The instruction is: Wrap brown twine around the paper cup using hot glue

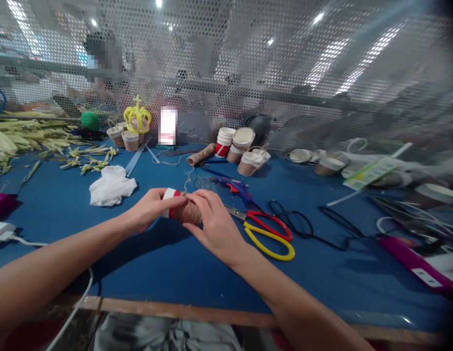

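Both hands hold a small paper cup (pixel 170 195) on its side above the blue table, its white and red part to the left. Brown twine (pixel 189 212) wraps the right part of the cup. My left hand (pixel 151 209) grips the white and red end, thumb along the top. My right hand (pixel 215 219) closes over the twine-covered end, with its fingers on the wrap. A loose strand runs from the cup back toward a twine roll (pixel 201 155). Scissors (pixel 268 234) with red and yellow handles lie just right of my right hand, beside a blue glue gun (pixel 235 187).
Behind stand stacked paper cups (pixel 225 141) and twine-wrapped cups (pixel 250 162). A crumpled white tissue (pixel 112 186), a yellow crown (pixel 137 117) and corn husks (pixel 17 136) lie left. A black cord (pixel 303 226) and a purple power strip (pixel 412 261) are right. A perforated metal screen (pixel 211 58) closes the back.
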